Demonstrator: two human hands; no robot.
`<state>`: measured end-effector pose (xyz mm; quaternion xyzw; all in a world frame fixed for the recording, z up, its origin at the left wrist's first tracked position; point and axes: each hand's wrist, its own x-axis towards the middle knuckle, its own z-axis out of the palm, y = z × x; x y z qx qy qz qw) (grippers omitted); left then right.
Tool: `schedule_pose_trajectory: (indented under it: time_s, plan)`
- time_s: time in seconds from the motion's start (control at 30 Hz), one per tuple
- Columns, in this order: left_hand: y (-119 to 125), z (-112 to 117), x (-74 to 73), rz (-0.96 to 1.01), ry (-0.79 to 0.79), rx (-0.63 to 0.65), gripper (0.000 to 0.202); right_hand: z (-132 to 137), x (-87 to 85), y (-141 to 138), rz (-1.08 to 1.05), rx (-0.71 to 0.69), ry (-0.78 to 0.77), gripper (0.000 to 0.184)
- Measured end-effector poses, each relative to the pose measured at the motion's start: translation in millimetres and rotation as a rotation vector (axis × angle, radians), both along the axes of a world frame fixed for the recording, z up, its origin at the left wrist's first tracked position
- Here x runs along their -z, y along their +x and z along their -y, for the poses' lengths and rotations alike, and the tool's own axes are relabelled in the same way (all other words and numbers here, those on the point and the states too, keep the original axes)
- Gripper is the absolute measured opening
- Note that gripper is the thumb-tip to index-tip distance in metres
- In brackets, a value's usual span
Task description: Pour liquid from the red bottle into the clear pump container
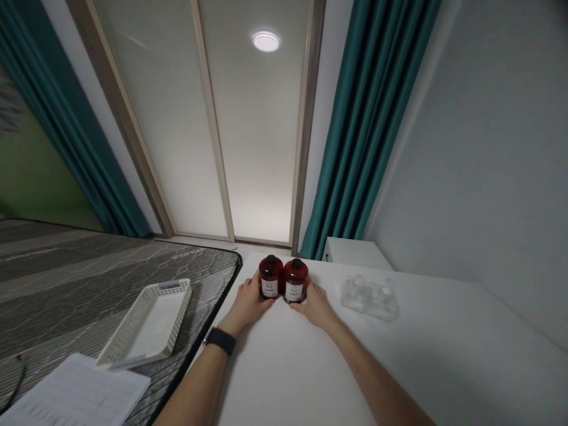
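Two dark red bottles with black caps and white labels stand upright side by side at the far part of the white table (293,367). Around the outer side of the left bottle (270,276) curls my left hand (249,303), its thumb near the bottle's base. My right hand (316,302) grips the right bottle (295,280) from its right side, thumb in front at the bottom. The bottles appear to touch or nearly touch each other. Both labels face me, their small print unreadable. A dark band circles my left wrist.
A clear plastic tray (370,297) lies on the table to the right. On the grey striped mattress (208,266) at left rest a white perforated basket (176,319) and printed papers (80,393). Behind the table are a white cabinet (357,253) and a teal curtain (359,130).
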<state>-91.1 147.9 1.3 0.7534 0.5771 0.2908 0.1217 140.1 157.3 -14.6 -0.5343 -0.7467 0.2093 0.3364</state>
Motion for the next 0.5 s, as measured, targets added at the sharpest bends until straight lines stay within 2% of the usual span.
schedule_pose_trajectory:
  time_s: [0.2,0.4,0.5]
  plan:
    - [-12,-19,-1.7,-0.02,0.018,-0.115,0.068,-35,-6.6,-24,0.058,-0.012,-0.026,0.09]
    - [-29,-48,3.0,-0.003,0.009,-0.151,0.056,-68,-6.8,-41,0.075,-0.037,-0.033,0.085]
    - [-33,-59,6.7,0.017,0.026,-0.164,0.057,-81,-6.6,-48,0.051,-0.051,-0.024,0.086]
